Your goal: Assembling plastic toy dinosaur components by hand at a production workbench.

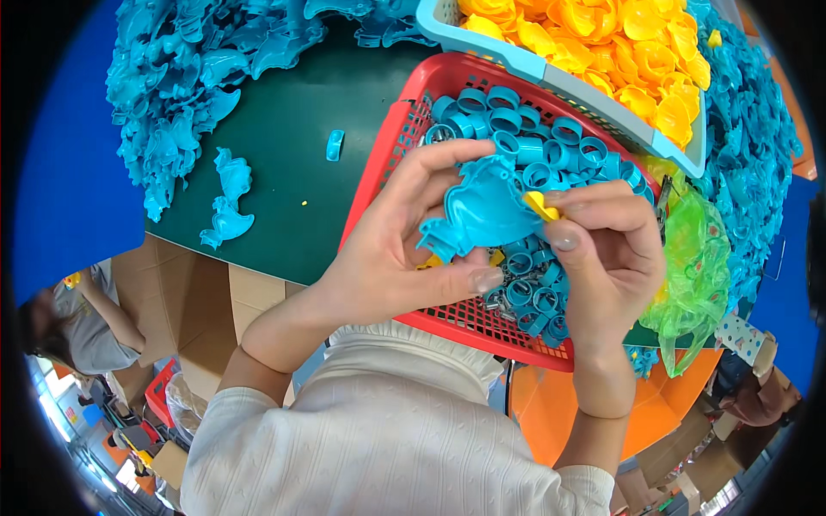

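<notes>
My left hand (404, 236) grips a hollow blue plastic shell part (486, 206) between thumb and fingers, its concave inside facing up. In my right hand (607, 245) a small yellow plastic piece (540, 206) is pinched between thumb and fingertips, right at the shell's right edge. Whether the two pieces touch, I cannot tell. Both hands are above a red basket (370, 193) holding many blue plastic rings (566, 131). Small metal bits and a few yellow pieces lie among the rings, partly hidden by my hands.
A light-blue basket (508, 56) of yellow shells (594, 43) stands behind the red one. Blue shells are heaped at far left (172, 95) and right (748, 146). A green plastic bag (693, 258) sits to the right. One loose ring (335, 145) lies on the dark green table (284, 189).
</notes>
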A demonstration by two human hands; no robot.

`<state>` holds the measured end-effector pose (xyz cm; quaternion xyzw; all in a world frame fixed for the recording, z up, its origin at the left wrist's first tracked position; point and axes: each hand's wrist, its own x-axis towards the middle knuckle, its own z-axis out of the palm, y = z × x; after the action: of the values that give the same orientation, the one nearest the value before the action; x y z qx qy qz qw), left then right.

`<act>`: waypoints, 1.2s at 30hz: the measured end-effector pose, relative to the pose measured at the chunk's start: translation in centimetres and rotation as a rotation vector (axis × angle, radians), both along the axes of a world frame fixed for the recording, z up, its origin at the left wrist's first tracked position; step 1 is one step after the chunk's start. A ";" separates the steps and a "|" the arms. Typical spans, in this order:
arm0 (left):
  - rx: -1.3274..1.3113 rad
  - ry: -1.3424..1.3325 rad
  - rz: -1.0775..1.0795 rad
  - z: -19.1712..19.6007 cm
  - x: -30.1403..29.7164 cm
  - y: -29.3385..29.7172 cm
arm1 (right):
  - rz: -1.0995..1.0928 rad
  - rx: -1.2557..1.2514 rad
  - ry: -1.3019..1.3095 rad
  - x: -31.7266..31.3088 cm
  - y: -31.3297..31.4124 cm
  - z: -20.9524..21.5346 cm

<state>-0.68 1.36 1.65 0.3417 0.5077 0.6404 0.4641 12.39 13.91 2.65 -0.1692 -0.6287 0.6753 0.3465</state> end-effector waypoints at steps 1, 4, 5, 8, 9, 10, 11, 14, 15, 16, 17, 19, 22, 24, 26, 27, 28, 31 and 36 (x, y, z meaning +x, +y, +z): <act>0.006 0.033 0.031 -0.1 0.2 0.1 | -0.010 0.123 -0.051 0.0 0.2 -0.3; 0.033 0.033 0.064 -0.2 0.6 0.2 | -0.032 0.252 -0.124 -0.2 0.3 -0.7; 0.057 0.003 0.074 -0.2 0.6 0.3 | -0.038 0.261 -0.143 -0.2 0.2 -0.8; 0.019 0.059 0.013 -0.4 0.2 -0.1 | -0.099 0.203 -0.108 -0.2 -0.2 -0.5; 0.017 0.058 0.013 -0.3 0.1 -0.2 | -0.099 0.201 -0.109 -0.2 -0.2 -0.6; 0.004 0.089 0.008 -0.2 -0.1 -0.2 | -0.089 0.240 -0.116 -0.3 -0.3 -0.7; -0.008 0.120 0.003 -0.1 -0.1 -0.3 | -0.078 0.280 -0.122 -0.3 -0.3 -0.9; 0.038 0.048 0.044 -0.3 0.0 -0.3 | -0.040 0.335 -0.200 -0.4 -0.4 -1.1; 0.037 0.047 0.046 -0.3 0.0 -0.4 | -0.034 0.360 -0.233 -0.5 -0.4 -1.1; 0.026 0.112 0.048 -0.4 0.0 -0.5 | -0.031 0.359 -0.233 -0.5 -0.3 -1.0; 0.015 0.177 0.049 -0.4 0.0 -0.5 | 0.032 0.387 -0.277 -0.3 -0.1 -0.9; 0.035 0.287 0.041 -0.9 -0.4 -0.7 | 0.093 0.414 -0.322 -0.4 -0.1 -0.7; 0.058 0.351 0.064 -1.2 0.2 -0.7 | 0.154 0.068 -0.350 -0.7 -0.2 0.1; 0.063 0.303 0.093 -1.2 0.5 -0.7 | 0.138 -0.225 -0.346 -1.0 -0.2 0.6; 0.130 0.134 0.000 -0.9 0.4 -0.7 | 0.167 -0.192 -0.338 -0.7 0.0 0.5; 0.129 0.131 -0.001 -0.9 0.4 -0.7 | 0.197 -0.161 -0.329 -0.5 0.0 0.6; 0.132 0.233 0.011 -1.0 0.3 -0.8 | 0.196 -0.162 -0.331 -0.5 0.0 0.5; 0.136 0.340 0.045 -1.0 0.2 -0.6 | 0.199 0.017 -0.279 -0.6 0.1 0.2; 0.283 0.020 0.078 -0.7 0.4 -0.5 | 0.193 0.416 -0.217 -1.0 0.9 -0.1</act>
<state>-0.32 0.86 0.92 0.3900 0.4300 0.7197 0.3809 11.44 14.84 2.53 -0.1052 -0.8008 0.5393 0.2384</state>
